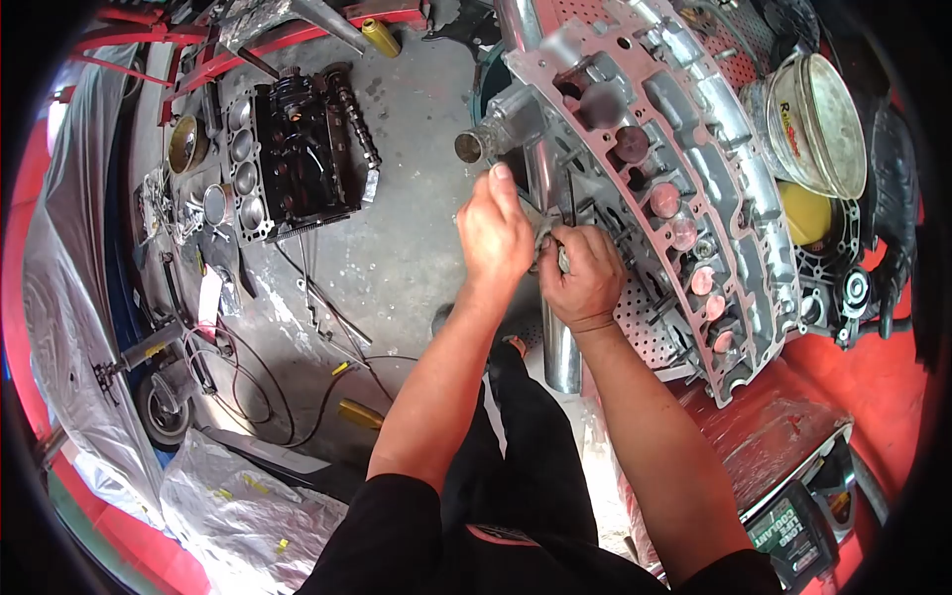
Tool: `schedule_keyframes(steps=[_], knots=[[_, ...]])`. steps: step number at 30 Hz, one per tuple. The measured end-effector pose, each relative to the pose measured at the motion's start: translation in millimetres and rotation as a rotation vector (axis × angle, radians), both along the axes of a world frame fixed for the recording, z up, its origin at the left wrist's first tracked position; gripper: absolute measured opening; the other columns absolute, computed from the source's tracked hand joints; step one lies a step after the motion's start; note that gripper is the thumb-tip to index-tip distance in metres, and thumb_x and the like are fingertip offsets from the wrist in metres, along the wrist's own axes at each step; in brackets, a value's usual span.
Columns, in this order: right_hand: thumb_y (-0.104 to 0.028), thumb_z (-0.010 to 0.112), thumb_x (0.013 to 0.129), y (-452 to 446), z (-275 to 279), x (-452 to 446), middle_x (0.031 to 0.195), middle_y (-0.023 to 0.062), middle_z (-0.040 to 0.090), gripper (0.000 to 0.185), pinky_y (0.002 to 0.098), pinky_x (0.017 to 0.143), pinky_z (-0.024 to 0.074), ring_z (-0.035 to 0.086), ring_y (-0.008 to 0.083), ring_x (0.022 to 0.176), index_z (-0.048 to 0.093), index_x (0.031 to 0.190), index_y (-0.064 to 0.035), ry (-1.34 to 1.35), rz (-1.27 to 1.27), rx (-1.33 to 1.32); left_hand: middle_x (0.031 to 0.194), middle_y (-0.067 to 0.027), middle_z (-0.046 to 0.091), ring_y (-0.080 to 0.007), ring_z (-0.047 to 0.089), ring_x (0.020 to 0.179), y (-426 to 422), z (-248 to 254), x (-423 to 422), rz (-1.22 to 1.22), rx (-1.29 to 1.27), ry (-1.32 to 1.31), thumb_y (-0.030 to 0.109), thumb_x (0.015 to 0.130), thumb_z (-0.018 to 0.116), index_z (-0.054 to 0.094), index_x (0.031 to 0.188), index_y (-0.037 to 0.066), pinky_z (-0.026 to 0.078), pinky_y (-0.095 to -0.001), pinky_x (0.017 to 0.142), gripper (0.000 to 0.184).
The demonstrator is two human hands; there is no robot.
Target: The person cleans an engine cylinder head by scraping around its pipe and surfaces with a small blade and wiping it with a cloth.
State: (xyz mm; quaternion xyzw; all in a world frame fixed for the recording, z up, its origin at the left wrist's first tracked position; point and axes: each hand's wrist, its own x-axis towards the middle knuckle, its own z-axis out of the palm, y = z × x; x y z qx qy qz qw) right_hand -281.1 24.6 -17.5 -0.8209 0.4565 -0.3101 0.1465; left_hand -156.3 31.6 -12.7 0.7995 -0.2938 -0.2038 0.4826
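My left hand (496,226) is closed with its thumb pointing up, just below a round metal pipe stub (476,146). What its curled fingers hold is hidden. My right hand (587,276) is closed beside it, pinching a crumpled greyish rag (543,226) that lies between both hands. Behind the hands runs a shiny upright metal post (561,347). To their right a long cylinder head (684,188) lies over a perforated red stand (645,307), with several reddish round spots along it.
On the floor at left sits an engine block (302,159) beside a camshaft (354,119). A white bucket (808,129) stands at upper right. Hoses (268,387) and yellow bottles (380,38) lie on the floor. Plastic sheeting (238,506) covers things at lower left. A coolant jug (793,535) is at lower right.
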Motion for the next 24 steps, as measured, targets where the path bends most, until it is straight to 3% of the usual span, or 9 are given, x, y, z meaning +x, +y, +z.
schedule_keyframes(steps=[1, 2, 3, 6, 9, 13, 18, 24], knots=[[-0.015, 0.069, 0.078, -1, 0, 1, 0.080, 0.0040, 0.061, 0.011, 0.0383, 0.066, 0.0501, 0.062, 0.0269, 0.075, 0.066, 0.088, -0.0109, -0.001, -0.004, 0.004, 0.057, -0.0079, 0.053, -0.0207, 0.051, 0.054, -1, 6, 1, 0.021, 0.000, -0.016, 0.039, 0.108, 0.036, 0.053, 0.076, 0.001, 0.042, -0.0398, 0.054, 0.053], [-0.015, 0.069, 0.078, 2, 0, 0, 0.080, 0.0042, 0.061, 0.011, 0.0384, 0.066, 0.0502, 0.062, 0.0270, 0.076, 0.066, 0.088, -0.0109, 0.000, -0.011, 0.015, 0.060, -0.0149, 0.056, -0.0298, 0.054, 0.055, -1, 9, 3, 0.010, 0.018, -0.035, 0.038, 0.107, 0.036, 0.054, 0.077, 0.000, 0.044, -0.0439, 0.057, 0.052], [-0.015, 0.069, 0.078, 5, 1, -1, 0.080, 0.0042, 0.061, 0.011, 0.0384, 0.066, 0.0502, 0.062, 0.0270, 0.076, 0.066, 0.088, -0.0109, 0.003, -0.004, 0.021, 0.060, -0.0149, 0.056, -0.0298, 0.054, 0.055, -1, 9, 2, 0.017, 0.025, -0.032, 0.038, 0.107, 0.036, 0.054, 0.077, 0.000, 0.044, -0.0439, 0.057, 0.052], [-0.015, 0.068, 0.078, 2, 4, 1, 0.080, 0.0044, 0.061, 0.011, 0.0389, 0.065, 0.0505, 0.062, 0.0272, 0.075, 0.066, 0.088, -0.0113, 0.014, 0.008, 0.030, 0.070, -0.0275, 0.059, -0.0523, 0.055, 0.067, -5, 13, 6, -0.071, 0.103, -0.097, 0.033, 0.107, 0.036, 0.055, 0.082, -0.001, 0.044, -0.0537, 0.063, 0.046], [-0.016, 0.068, 0.078, 4, 0, -1, 0.080, 0.0045, 0.061, 0.010, 0.0394, 0.064, 0.0503, 0.062, 0.0273, 0.075, 0.066, 0.088, -0.0117, 0.005, -0.004, 0.060, 0.072, -0.0280, 0.062, -0.0511, 0.060, 0.071, 1, 2, 13, -0.149, 0.142, -0.144, 0.030, 0.104, 0.042, 0.054, 0.084, 0.002, 0.045, -0.0578, 0.064, 0.037], [-0.016, 0.068, 0.079, -5, -1, 0, 0.080, 0.0044, 0.062, 0.010, 0.0397, 0.063, 0.0498, 0.062, 0.0274, 0.074, 0.067, 0.088, -0.0122, -0.023, 0.008, 0.037, 0.068, -0.0262, 0.061, -0.0502, 0.060, 0.066, 10, -3, 28, -0.188, 0.052, -0.236, 0.028, 0.103, 0.047, 0.053, 0.084, 0.003, 0.046, -0.0558, 0.060, 0.032], [-0.018, 0.068, 0.080, 0, -1, -2, 0.080, 0.0045, 0.061, 0.010, 0.0406, 0.063, 0.0488, 0.062, 0.0275, 0.073, 0.067, 0.088, -0.0118, -0.025, 0.017, 0.061, 0.065, -0.0220, 0.059, -0.0446, 0.060, 0.063, 16, -7, 43, -0.280, 0.015, -0.342, 0.028, 0.101, 0.050, 0.051, 0.081, 0.004, 0.047, -0.0538, 0.061, 0.031], [-0.017, 0.067, 0.080, -4, -2, -1, 0.079, 0.0040, 0.061, 0.009, 0.0396, 0.062, 0.0480, 0.061, 0.0275, 0.071, 0.067, 0.088, -0.0119, -0.034, 0.016, 0.062, 0.064, -0.0192, 0.060, -0.0438, 0.060, 0.063, 14, -13, 52, -0.353, 0.086, -0.427, 0.029, 0.101, 0.050, 0.051, 0.081, 0.004, 0.047, -0.0530, 0.060, 0.032]])
